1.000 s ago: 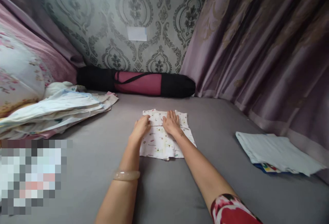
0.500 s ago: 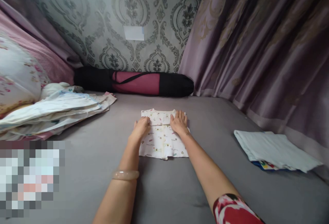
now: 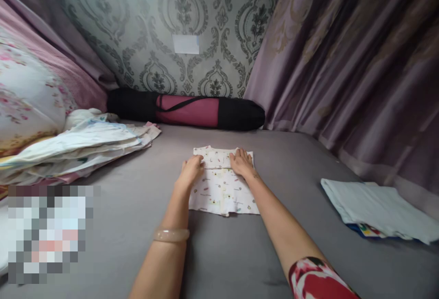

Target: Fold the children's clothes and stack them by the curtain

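Note:
A small white baby shirt (image 3: 214, 191) with a scattered print lies on the grey sheet in front of me, its upper part folded over in a band with a crosswise edge. My left hand (image 3: 193, 169) rests at the left edge of this band, fingers slightly bent and apart from the thumb, pressing on the cloth. On the right end of the band my right hand (image 3: 242, 162) lies flat with its fingers stretched out. Neither hand lifts any cloth. Parts of the shirt's side edges are hidden under the hands and forearms.
A pile of light clothes (image 3: 103, 141) lies to the left, beside a floral pillow (image 3: 30, 93). A folded pale blue cloth (image 3: 380, 207) is on the right. Along the patterned wall lies a long black and maroon bag (image 3: 188, 110). Purple curtains (image 3: 329, 61) hang at the right. A blurred patch covers the lower left.
The view has shifted slightly, so everything sits a little further right. My left hand's fingers look slightly more extended; my right hand stays flat on the shirt.

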`<state>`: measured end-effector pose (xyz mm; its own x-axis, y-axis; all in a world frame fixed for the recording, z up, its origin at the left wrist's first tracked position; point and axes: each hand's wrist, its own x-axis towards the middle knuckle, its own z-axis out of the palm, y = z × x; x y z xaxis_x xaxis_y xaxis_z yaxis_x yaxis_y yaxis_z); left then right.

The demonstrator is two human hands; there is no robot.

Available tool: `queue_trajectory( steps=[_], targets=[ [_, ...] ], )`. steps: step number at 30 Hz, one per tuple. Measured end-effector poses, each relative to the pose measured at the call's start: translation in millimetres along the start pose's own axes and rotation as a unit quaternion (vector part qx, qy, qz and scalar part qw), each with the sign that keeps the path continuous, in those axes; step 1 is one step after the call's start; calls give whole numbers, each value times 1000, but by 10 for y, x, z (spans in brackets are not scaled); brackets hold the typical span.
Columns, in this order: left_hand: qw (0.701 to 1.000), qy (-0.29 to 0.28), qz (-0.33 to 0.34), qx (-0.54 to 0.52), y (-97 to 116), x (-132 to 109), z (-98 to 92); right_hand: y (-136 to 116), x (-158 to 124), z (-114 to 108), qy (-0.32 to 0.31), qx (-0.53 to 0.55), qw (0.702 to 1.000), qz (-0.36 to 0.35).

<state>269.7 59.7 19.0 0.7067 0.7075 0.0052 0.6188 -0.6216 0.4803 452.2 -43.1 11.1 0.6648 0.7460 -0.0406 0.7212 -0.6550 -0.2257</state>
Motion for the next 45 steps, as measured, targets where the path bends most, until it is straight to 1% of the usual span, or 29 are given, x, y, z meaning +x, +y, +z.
queue_trajectory(
  steps=[2,4,6,9,13,16,17,20,21,24,28,30,32,33,35,37,39,42,43,45],
  targets=[
    [1000,3,-6,-3,-19,7,-9,-36,9,10,15,-7,1000,-12],
    [1000,5,-10,-5,-35,9,-17,-86,15,24,4,-15,1000,-21],
    [1000,6,-15,-8,-47,6,-26,-146,18,46,-6,-19,1000,-14],
    [1000,7,-23,-15,-56,-1,-38,-249,15,91,35,-22,999,-16],
    [999,11,-30,-17,-52,-3,-60,-404,-6,151,28,-24,998,-52],
    [999,13,-40,-14,-46,-2,-82,-518,-17,173,79,-23,994,-64],
    [999,13,-43,-13,-46,-2,-90,-554,-18,177,82,-21,993,-78],
    [998,2,-56,-10,-57,-3,-107,-655,-15,188,23,-17,994,-104],
    [998,-3,-60,-8,-63,-3,-110,-686,-15,192,15,-18,994,-104],
    [997,-17,-70,-4,-81,-4,-111,-771,-18,191,36,-20,992,-123],
    [997,-19,-73,-5,-98,7,-108,-878,-20,156,-16,-23,989,-145],
    [997,-21,-75,-9,-104,15,-122,-938,-12,152,2,-17,988,-155],
    [996,-24,-86,-20,-105,17,-158,-1005,-2,183,23,-5,983,-182],
    [995,-23,-96,-27,-103,14,-182,-1039,0,213,25,2,980,-199],
    [992,-13,-117,-39,-95,0,-236,-1102,0,286,12,11,974,-224],
    [991,3,-129,-44,-80,-17,-281,-1150,-4,348,-6,16,973,-230],
    [990,11,-131,-43,-64,-29,-302,-1171,-2,363,-22,23,974,-225],
    [992,1,-122,-40,-39,-26,-286,-1120,7,269,-45,47,970,-233],
    [993,-1,-116,-39,-32,-22,-272,-1072,3,215,-44,55,970,-233],
    [995,4,-94,-34,-17,-10,-241,-932,-32,104,-20,56,974,-220]
  ],
)
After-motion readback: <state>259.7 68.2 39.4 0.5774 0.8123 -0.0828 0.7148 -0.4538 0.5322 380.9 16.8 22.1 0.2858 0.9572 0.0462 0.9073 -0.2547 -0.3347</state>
